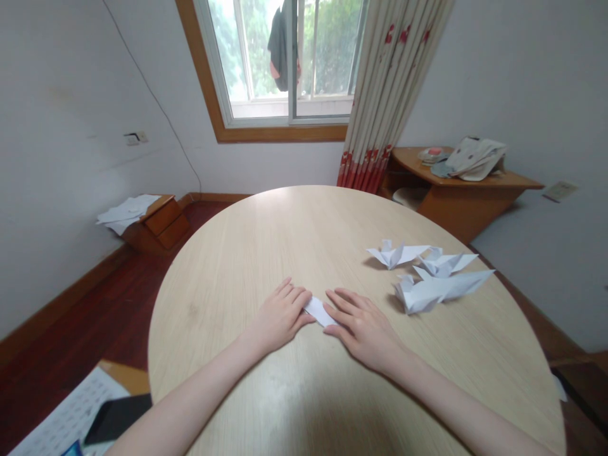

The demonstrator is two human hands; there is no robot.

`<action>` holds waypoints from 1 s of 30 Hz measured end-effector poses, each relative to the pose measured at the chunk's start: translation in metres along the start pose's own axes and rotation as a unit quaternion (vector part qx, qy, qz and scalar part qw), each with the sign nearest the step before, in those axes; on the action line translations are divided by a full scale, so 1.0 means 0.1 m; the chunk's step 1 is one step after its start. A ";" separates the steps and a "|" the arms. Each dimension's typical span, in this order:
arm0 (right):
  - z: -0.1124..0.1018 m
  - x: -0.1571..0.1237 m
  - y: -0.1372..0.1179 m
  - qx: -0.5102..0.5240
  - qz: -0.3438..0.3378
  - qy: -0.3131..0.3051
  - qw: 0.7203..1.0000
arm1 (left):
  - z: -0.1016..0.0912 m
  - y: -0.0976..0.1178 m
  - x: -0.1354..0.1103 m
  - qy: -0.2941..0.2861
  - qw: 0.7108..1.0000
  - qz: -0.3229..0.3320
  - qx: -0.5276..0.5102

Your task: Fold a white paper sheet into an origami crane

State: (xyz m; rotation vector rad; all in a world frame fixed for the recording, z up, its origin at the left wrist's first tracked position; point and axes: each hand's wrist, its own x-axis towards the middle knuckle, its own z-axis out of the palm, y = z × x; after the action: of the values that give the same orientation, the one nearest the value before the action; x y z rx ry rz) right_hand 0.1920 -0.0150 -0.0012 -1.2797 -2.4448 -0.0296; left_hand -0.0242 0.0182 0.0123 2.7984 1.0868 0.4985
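A small folded piece of white paper (318, 311) lies on the round light-wood table (294, 240), mostly covered by my two hands. My left hand (281, 315) rests flat on its left end, fingers stretched out and pressing down. My right hand (363, 324) lies flat over its right end, fingers extended toward the left. Only a short strip of the paper shows between the two hands.
Three folded white paper figures (430, 275) lie on the table to the right. A wooden corner desk (468, 183) with papers stands beyond, a curtain (384, 95) hangs by the window, a low cabinet (156, 221) stands at left, and a dark phone (116, 418) lies bottom left.
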 end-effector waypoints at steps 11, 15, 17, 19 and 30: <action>0.01 0.00 0.03 0.046 -0.007 -0.022 0.999 | 0.02 0.02 -0.02 -0.014 0.999 -0.042 -0.027; 0.02 0.01 0.04 0.072 -0.016 -0.016 0.997 | 0.03 0.03 -0.02 -0.019 0.998 -0.056 -0.023; 0.02 0.01 0.05 0.089 -0.023 -0.011 0.996 | 0.03 0.03 -0.02 -0.021 0.998 -0.063 -0.022; 0.01 0.02 0.05 0.103 -0.025 -0.005 0.994 | 0.03 0.04 -0.02 -0.021 0.997 -0.072 -0.027; 0.07 0.02 0.06 0.125 -0.018 0.007 0.992 | 0.00 0.05 -0.02 -0.013 0.995 -0.083 -0.052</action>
State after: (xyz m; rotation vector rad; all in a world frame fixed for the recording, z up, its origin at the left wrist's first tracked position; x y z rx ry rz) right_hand 0.1935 -0.0085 -0.0082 -1.1215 -2.3707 0.2488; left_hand -0.0225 0.0129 0.0125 2.5898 1.2380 0.4852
